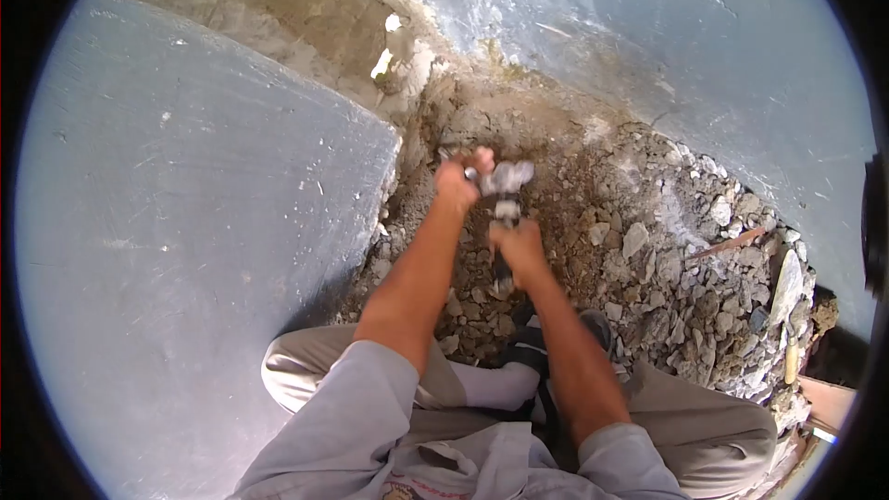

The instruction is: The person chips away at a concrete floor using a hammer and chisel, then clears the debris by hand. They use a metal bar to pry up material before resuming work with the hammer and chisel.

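Note:
My right hand (521,248) is wrapped round the dark handle of a hammer (507,178), whose pale, worn head is blurred by motion. Just left of that head, my left hand (456,180) is closed around a chisel (471,173); its round metal end pokes out toward the hammer, and most of its shaft is hidden by the fingers. Both hands are over a dug-out patch of brown earth and broken rubble (546,153), near the corner of the left grey slab.
A large grey slab (213,148) lies to the left, and a grey surface (648,18) spans the upper right. Loose stones (713,306) are heaped at right, with a reddish stick (730,243) and a yellow-handled tool (792,361). My shoes (528,352) rest on the rubble below my hands.

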A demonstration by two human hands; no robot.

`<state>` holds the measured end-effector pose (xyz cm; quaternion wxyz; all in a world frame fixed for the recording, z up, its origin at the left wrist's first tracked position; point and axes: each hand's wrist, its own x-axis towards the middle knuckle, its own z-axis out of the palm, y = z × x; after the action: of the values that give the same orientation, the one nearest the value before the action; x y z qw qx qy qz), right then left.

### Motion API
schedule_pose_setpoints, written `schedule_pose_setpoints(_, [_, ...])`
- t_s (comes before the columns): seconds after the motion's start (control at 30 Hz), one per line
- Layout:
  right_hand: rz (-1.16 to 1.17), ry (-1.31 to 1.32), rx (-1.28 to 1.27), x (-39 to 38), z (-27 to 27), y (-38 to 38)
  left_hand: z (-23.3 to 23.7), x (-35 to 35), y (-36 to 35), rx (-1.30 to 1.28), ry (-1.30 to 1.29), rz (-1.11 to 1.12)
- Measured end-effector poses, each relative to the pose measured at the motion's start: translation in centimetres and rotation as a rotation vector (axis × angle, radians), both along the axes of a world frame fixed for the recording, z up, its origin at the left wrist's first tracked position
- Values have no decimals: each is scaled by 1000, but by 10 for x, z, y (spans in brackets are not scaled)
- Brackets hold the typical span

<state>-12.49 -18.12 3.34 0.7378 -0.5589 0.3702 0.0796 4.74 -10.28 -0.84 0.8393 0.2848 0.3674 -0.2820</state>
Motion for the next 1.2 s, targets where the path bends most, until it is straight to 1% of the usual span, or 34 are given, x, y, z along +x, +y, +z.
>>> schedule_pose_setpoints(0.03, [-2, -59, -55, -7, 10, 7, -7, -2, 20, 20, 1, -47])
schedule_pose_setpoints(0.07, [1, -112, -110, -12, 28, 9, -8, -7, 27, 72, -35, -42])
schedule_pose_setpoints(0.13, [-62, -178, -53, -3, 61, -7, -7, -17, 30, 221, 5, -29])
schedule_pose_setpoints(0.17, [-93, -218, -30, 4, 78, -18, -9, -23, 31, 192, 17, -47])
schedule_pose_setpoints(0.23, [-171, -271, -67, 10, 104, -43, -8, -29, 24, 129, 20, -106])
schedule_pose_setpoints(0.27, [-212, -279, -90, 11, 111, -52, -6, -28, 16, 162, 21, -122])
schedule_pose_setpoints(0.33, [-306, -352, -87, 8, 111, -65, -4, -31, 9, 235, 39, -138])
schedule_pose_setpoints(0.4, [-353, -369, -71, 4, 110, -66, 1, -32, 11, 170, 34, -90])
schedule_pose_setpoints(0.47, [-369, -345, -55, 3, 113, -68, 23, -32, 11, 128, 40, -36])
schedule_pose_setpoints(0.5, [-344, -336, -61, 2, 112, -67, 21, -31, 15, 97, 22, -37])
schedule_pose_setpoints(0.6, [-263, -287, -59, 4, 107, -64, 15, -32, 23, 144, -50, -74])
schedule_pose_setpoints(0.7, [-210, -261, -101, 3, 100, -59, 3, -15, 24, 148, 26, 117])
schedule_pose_setpoints(0.77, [-144, -250, -131, 1, 101, -59, -7, -2, 20, 181, 17, 77])
schedule_pose_setpoints(0.8, [-143, -309, -221, 0, 100, -57, -3, 2, 20, 199, 8, 62])
schedule_pose_setpoints(0.87, [-134, -440, -408, -1, 98, -50, 5, 9, 16, 145, -4, 117])
schedule_pose_setpoints(0.9, [-177, -530, -500, 1, 102, -45, 8, 14, 17, 118, -18, 150])
schedule_pose_setpoints(1.0, [-187, -746, -956, 1, 113, -30, 16, 23, 29, 27, -35, 186])
schedule_pose_setpoints(1.03, [-179, -713, -882, 4, 98, -21, 15, 24, 35, 10, -36, 179])
schedule_pose_setpoints(1.07, [-197, -731, -1205, 2, 84, -10, 14, 25, 39, -9, -35, 168])
schedule_pose_setpoints(1.1, [-205, -719, -883, 5, 71, 3, 9, 26, 40, -19, -23, 184])
schedule_pose_setpoints(1.17, [123, -366, -605, 13, 55, 6, 3, 26, 40, -54, -5, 141])
schedule_pose_setpoints(1.2, [444, -28, -619, 18, 50, 2, -2, 25, 39, -70, 4, 119])
